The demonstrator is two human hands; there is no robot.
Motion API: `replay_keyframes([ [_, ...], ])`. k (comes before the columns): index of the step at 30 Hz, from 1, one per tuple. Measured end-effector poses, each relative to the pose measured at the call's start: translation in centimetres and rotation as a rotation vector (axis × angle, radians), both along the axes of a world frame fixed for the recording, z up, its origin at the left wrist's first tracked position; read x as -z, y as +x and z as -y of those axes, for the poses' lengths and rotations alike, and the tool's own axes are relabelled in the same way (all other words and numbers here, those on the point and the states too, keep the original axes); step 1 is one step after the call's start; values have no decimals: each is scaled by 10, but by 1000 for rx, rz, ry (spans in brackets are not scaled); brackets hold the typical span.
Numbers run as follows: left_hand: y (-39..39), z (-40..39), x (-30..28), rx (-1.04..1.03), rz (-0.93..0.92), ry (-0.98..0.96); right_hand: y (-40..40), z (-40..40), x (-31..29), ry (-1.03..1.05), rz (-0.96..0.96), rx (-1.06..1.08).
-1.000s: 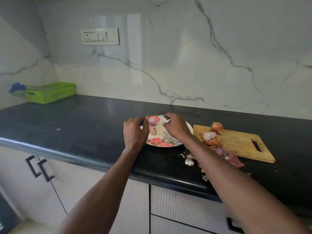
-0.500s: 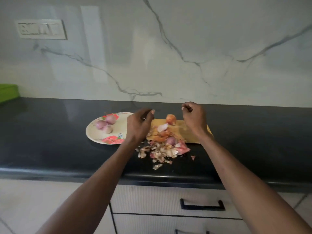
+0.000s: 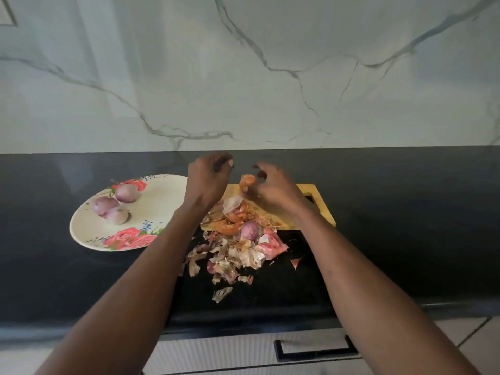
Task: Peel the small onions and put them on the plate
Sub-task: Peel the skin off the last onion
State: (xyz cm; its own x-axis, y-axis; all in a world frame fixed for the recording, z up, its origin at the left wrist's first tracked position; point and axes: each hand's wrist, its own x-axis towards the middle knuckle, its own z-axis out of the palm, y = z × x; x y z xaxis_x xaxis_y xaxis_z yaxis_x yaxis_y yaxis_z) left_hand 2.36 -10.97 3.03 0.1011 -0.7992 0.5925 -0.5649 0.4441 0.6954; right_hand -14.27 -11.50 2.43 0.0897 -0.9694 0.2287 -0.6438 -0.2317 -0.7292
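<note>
Three peeled purple onions [image 3: 112, 205] lie on the flowered plate [image 3: 162, 201] at the left. A small orange-skinned onion [image 3: 248, 182] sits at the back of the wooden cutting board [image 3: 318, 209], and my right hand [image 3: 276, 189] curls its thumb and fingers round it. My left hand [image 3: 207, 180] hovers just left of it, between plate and board. Its fingers are loosely curled and hold nothing. Another purple onion [image 3: 249, 230] rests among the peels at the board's front edge.
A heap of dry onion peels [image 3: 232, 255] spreads from the board over the black counter [image 3: 405, 212] toward its front edge. A marble wall stands behind the counter. Drawers with black handles [image 3: 313, 347] lie below.
My view has swung right from the plate to the board. Both hands left the plate; my right hand has come left and down onto the orange-skinned onion.
</note>
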Motion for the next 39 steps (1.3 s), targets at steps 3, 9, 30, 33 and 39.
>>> replay_keyframes([
  [3, -2, 1, 3, 16, 72, -16, 5, 0, 6, -80, -112, 5],
  [9, 0, 6, 2, 53, -107, 104, 5, -1, 2, -94, 66, -4],
  [30, 7, 0, -11, 638, -966, 516, 4, -5, -6, -21, 691, -217],
  [33, 7, 2, -9, 642, -958, 544, 5, -5, -5, -81, 696, -192],
  [39, 6, 2, -10, 645, -968, 553, 4, -3, -4, -128, 728, -165],
])
